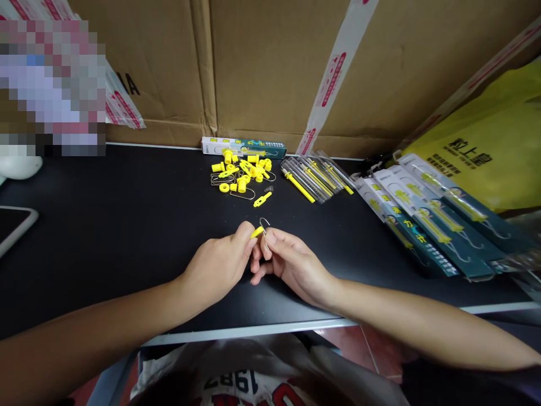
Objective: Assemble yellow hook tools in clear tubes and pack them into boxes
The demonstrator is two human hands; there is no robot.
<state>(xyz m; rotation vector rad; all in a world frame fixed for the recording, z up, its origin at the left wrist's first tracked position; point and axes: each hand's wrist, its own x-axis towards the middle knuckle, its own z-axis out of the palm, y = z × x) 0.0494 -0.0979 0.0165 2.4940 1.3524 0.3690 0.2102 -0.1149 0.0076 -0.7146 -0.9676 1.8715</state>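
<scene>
Near the front middle of the black table, my left hand pinches a small yellow plastic piece between thumb and finger. Close against it, my right hand grips a thin metal wire hook, whose curved end sticks up above the fingertips. The wire meets or crosses the tip of the yellow piece; how they join is too small to tell. Just beyond the hands lie a flat yellow part and a small spring. Farther back is a pile of yellow parts with wire hooks among them.
Clear tubes with yellow rods lie right of the pile. A boxed package stands behind it, before a large cardboard box. Several packages and a yellow bag are at the right. A phone lies left.
</scene>
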